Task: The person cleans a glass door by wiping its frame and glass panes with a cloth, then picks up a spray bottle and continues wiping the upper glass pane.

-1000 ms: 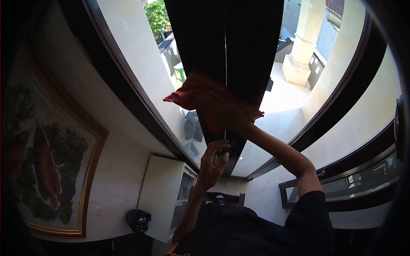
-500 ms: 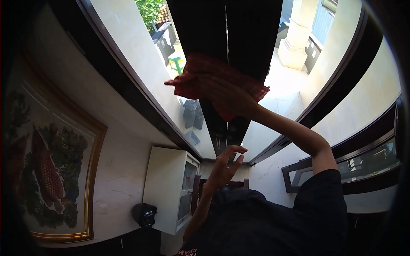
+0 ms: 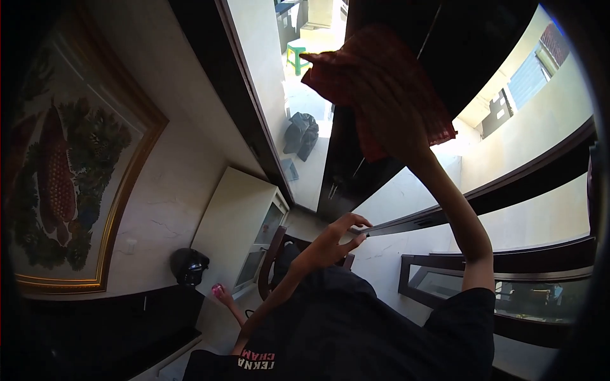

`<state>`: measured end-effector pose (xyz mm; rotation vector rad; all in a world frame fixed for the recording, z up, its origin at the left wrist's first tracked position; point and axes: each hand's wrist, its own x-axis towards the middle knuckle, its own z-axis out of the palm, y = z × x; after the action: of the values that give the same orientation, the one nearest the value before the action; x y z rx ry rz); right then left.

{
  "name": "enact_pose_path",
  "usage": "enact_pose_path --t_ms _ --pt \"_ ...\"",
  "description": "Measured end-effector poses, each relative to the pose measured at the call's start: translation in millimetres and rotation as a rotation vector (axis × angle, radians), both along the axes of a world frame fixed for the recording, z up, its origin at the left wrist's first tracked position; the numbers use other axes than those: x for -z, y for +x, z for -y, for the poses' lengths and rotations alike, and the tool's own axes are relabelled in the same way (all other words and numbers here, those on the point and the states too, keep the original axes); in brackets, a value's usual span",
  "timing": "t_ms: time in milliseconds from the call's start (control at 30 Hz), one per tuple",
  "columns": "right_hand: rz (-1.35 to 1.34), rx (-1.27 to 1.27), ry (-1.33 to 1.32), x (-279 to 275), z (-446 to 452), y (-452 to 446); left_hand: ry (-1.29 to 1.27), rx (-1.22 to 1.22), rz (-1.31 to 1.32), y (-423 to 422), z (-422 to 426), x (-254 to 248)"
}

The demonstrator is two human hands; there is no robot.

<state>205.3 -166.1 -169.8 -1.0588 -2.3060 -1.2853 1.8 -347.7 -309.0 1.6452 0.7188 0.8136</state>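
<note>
My right hand [image 3: 399, 130] lies over a red cloth [image 3: 381, 54] and holds it pressed against a dark, glossy door panel [image 3: 480, 44]. The fingers point up and to the left, and the cloth's edges stick out around them. Lower down, my left hand [image 3: 330, 244] hangs in front of my body with nothing in it, thumb and fingers apart and slightly curled. It is below the panel's lower end and does not appear to touch it.
Another person's hand [image 3: 223, 296] with something pink is at lower left, near a black helmet [image 3: 189, 267] and a white cabinet [image 3: 232, 222]. A gold-framed picture [image 3: 114, 247] hangs on the left wall. Behind my left hand is a wooden chair [image 3: 270, 263]. Outside stands a green stool [image 3: 296, 56].
The view has turned, so the panel now slants to the upper right. My right hand and the cloth appear higher and further right. The other person's hand has come into view.
</note>
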Motion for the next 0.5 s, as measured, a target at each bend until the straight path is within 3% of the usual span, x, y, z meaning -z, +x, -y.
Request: enact_pose_path --t_ms 33,100,200,333,400,433,500 --pt "0.050 -0.025 -0.053 48 -4 10 0.016 -0.002 -0.015 1 -2 -5" --pt "-0.177 -0.050 -0.167 126 -11 40 0.029 0.004 -0.027 2 -4 -6" --pt "-0.170 0.012 -0.123 103 -8 48 -0.092 0.082 -0.072 2 -2 5" --pt "-0.183 0.086 -0.057 30 1 20 -0.147 0.139 -0.082 11 8 23" --pt "-0.248 0.317 -0.257 -10 17 -13 -0.210 0.275 -0.059 20 12 25" --pt "-0.259 0.321 -0.265 3 13 -9 -0.234 0.328 -0.114 24 14 22" --pt "0.043 0.007 0.165 55 -4 7 -0.192 0.365 -0.110 29 16 24"
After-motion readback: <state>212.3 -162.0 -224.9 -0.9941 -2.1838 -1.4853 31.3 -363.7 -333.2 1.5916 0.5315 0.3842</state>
